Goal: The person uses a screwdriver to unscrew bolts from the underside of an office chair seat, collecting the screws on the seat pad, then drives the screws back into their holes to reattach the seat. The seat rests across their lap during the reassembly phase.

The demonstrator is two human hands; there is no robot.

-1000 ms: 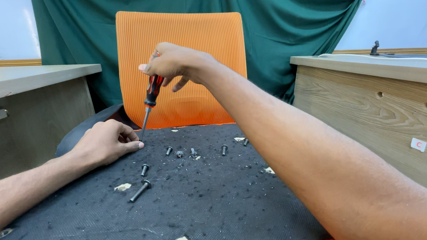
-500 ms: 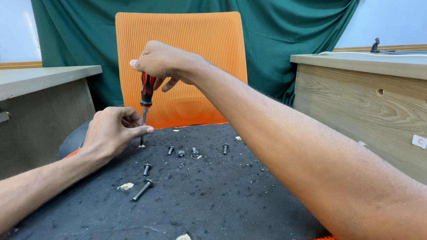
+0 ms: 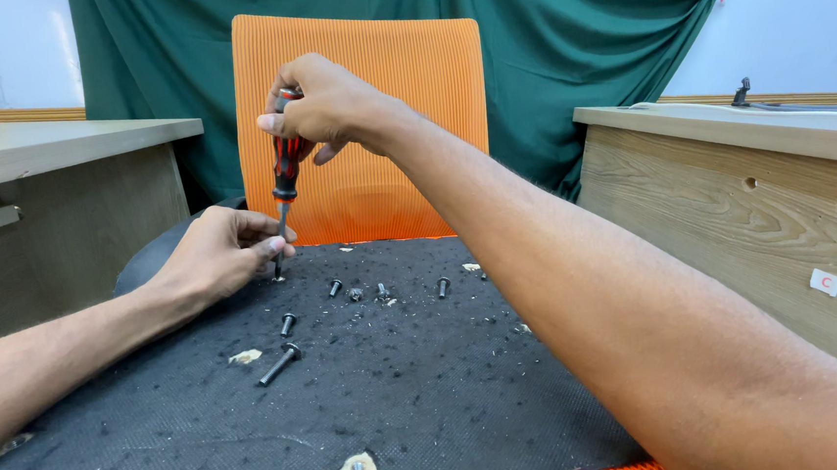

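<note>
My right hand (image 3: 326, 104) grips the red and black handle of a screwdriver (image 3: 284, 181) held upright, its tip down on the black underside of a chair seat (image 3: 400, 393). My left hand (image 3: 219, 254) rests on the seat, fingers pinching the screwdriver's metal shaft near the tip. Several loose black bolts lie on the seat to the right of the tip, the longest bolt (image 3: 278, 364) nearest me.
An orange ribbed chair back (image 3: 382, 130) stands behind the seat, with a green curtain (image 3: 563, 48) beyond. Wooden desks flank both sides: desk at left (image 3: 62, 191), desk at right (image 3: 750, 202). A torn hole with a metal insert (image 3: 355, 469) shows near the seat's front edge.
My left hand lifted from the seat surface and closed its fingers around the screwdriver's shaft. My right hand shifted the screwdriver slightly, keeping it upright over the same spot.
</note>
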